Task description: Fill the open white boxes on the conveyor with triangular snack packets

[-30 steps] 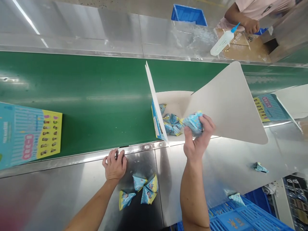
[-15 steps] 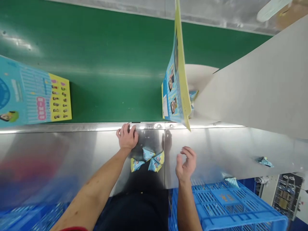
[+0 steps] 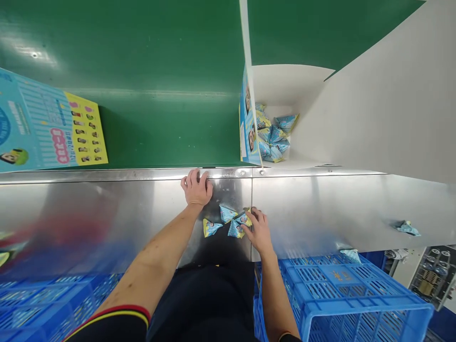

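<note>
My left hand (image 3: 196, 188) rests flat on the steel counter (image 3: 124, 209) at the belt's edge, fingers together, holding nothing. My right hand (image 3: 259, 231) lies on a small cluster of blue and yellow triangular packets (image 3: 228, 223) on the counter, fingertips touching the rightmost ones. An open white carton (image 3: 285, 80) with a printed blue side stands on the green conveyor belt (image 3: 160, 71); several of the same packets (image 3: 272, 135) lie in its bottom. Its large white flap (image 3: 384, 104) leans out to the right.
A flat printed blue and yellow carton (image 3: 46, 128) lies on the belt at left. Two stray packets sit at the counter's right end, one (image 3: 406, 228) further out and one (image 3: 351, 255) at the edge. Blue plastic crates (image 3: 342, 294) stand below the counter on both sides of me.
My right hand dropped its packets into the carton, pulled back toward me and came down onto the packets on the counter. The view tilted downward. My left hand stayed put.
</note>
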The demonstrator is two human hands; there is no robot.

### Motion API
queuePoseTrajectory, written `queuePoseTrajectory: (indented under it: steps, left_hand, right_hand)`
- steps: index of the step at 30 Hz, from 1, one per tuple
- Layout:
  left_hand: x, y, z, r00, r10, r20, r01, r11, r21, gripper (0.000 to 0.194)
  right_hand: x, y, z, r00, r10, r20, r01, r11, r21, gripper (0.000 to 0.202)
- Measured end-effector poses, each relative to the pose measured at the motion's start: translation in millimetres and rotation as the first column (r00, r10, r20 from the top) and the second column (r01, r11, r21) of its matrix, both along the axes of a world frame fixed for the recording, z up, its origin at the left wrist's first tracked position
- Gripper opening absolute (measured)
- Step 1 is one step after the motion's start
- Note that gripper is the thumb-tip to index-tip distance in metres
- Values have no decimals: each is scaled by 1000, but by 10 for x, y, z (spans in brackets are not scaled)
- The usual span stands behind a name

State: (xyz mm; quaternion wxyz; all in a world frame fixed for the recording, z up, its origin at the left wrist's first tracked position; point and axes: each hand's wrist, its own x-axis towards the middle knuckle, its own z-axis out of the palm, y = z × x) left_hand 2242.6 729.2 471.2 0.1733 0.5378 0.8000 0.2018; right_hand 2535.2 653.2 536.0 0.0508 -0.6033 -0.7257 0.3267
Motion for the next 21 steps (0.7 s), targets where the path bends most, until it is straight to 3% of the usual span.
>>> queuePoseTrajectory:
  steps: [2,4,6,8,11,14,16,18,20,21]
  left_hand:
    - [36,11,-3,1000,-3,-5,3,1000,4,40]
    - [73,19,-9,1000,-6,-13,6,1000,12,40]
    - [109,24,-19,1000,-10,-18,10,1000,21,39]
    - [143,28,-33,1000,-8,-24,9,999,31,40]
    - [191,37,-52,1000,-3,-31,4,999,39,41]
    - [237,51,-55,999,-4,-34,5,1000,25,42]
    - [270,63,-47,999,-3,-43,4,1000,20,42]
    - [303,77,-38,999,0,-53,1,1000,22,42]
    - [336,90,-37,998,2,-55,-1,1000,23,42]
    - [351,95,-39,999,2,-53,-1,1000,22,41]
  right_hand:
    - [112,47,-31,1000,-11,-14,11,1000,-4,39]
    - [267,74,-54,981,-191,-27,193,978,84,39]
    - [449,98,-66,882,-468,-55,467,852,235,45]
    - [634,133,-65,785,-612,-91,605,729,319,49]
    - [903,243,-49,774,-626,-95,618,717,322,49]
    - [1151,412,-34,691,-713,-118,699,618,361,56]
    - [1261,492,-23,681,-723,-112,716,626,310,63]
    - [1268,473,-6,681,-727,-92,718,637,282,74]
    - [1136,319,19,651,-754,-88,726,585,362,83]
    - [1019,196,32,666,-741,-89,705,586,399,83]
